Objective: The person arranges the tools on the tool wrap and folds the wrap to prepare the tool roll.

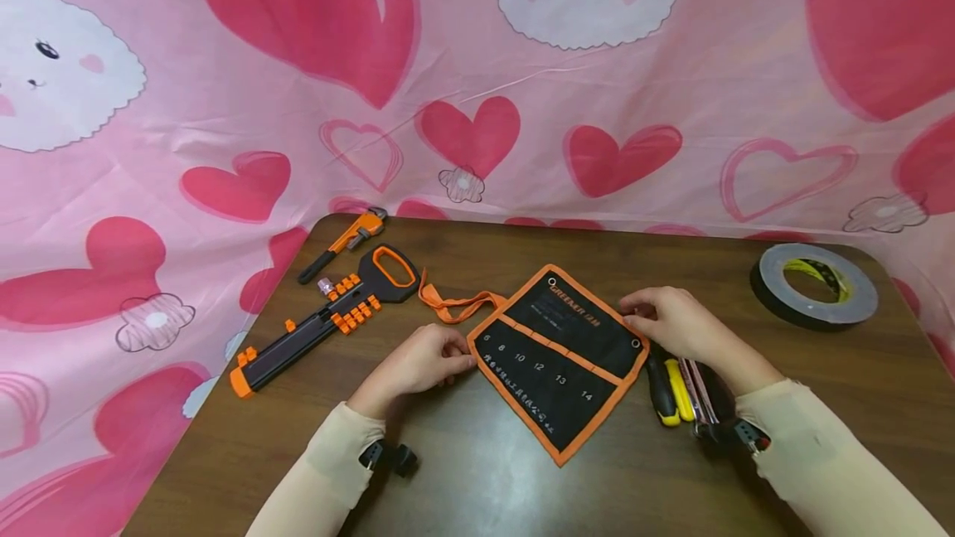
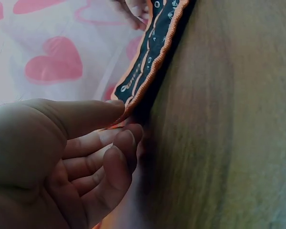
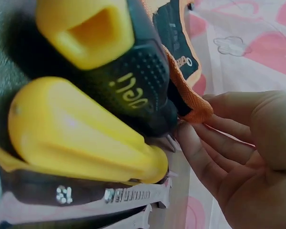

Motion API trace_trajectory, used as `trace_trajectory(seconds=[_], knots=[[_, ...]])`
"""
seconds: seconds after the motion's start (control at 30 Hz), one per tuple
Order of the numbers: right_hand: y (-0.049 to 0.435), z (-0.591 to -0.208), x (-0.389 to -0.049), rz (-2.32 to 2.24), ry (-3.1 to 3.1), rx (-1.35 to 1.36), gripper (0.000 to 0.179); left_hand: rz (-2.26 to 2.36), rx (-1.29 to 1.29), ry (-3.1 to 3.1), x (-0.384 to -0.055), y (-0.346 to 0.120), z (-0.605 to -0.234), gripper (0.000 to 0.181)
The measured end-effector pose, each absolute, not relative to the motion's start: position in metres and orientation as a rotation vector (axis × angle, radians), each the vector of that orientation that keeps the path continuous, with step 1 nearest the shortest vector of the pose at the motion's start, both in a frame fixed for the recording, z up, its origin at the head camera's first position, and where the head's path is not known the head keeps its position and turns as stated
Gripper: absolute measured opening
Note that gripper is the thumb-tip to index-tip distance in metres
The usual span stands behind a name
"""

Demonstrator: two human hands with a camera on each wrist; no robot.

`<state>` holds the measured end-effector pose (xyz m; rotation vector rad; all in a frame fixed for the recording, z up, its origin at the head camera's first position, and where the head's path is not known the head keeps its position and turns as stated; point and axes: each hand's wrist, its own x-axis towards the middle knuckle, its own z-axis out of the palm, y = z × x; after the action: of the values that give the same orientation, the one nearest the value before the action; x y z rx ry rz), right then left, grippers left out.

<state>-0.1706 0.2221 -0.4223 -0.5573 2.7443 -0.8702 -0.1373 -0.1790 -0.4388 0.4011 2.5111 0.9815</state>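
Observation:
A black tool pouch [image 1: 555,355] with orange edging lies at the middle of the table, turned cornerwise, its row of numbered pockets facing up. My left hand [image 1: 427,361] pinches its left corner; in the left wrist view the thumb [image 2: 93,114] presses on the edging. At the opposite edge, my right hand [image 1: 675,323] pinches the orange border between thumb and fingers, as the right wrist view shows. Just below that hand lie a black-and-yellow screwdriver [image 1: 662,388], a yellow-handled screwdriver [image 1: 679,389] and metal wrenches [image 1: 700,392], partly hidden by the right forearm.
An orange strap [image 1: 455,305] trails from the pouch's left side. Farther left lie a black rack with orange clips [image 1: 321,326] and an orange pipe wrench [image 1: 346,243]. A large tape roll [image 1: 772,292] sits at the back right. Heart-patterned cloth [image 1: 477,65] hangs behind the table.

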Motion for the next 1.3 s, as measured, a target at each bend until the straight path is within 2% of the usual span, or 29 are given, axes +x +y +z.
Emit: trace_trajectory(seconds=[0.4, 1.3], knots=[[0.221, -0.423, -0.167, -0.867, 2.698, -0.525, 0.031, 1.048, 0.403, 2.470, -0.143, -0.179, -0.443, 0.014], [0.226, -0.424, -0.150, -0.926, 2.627, -0.472, 0.021, 1.219, 0.334, 2.424, -0.173, -0.174, -0.446, 0.016]])
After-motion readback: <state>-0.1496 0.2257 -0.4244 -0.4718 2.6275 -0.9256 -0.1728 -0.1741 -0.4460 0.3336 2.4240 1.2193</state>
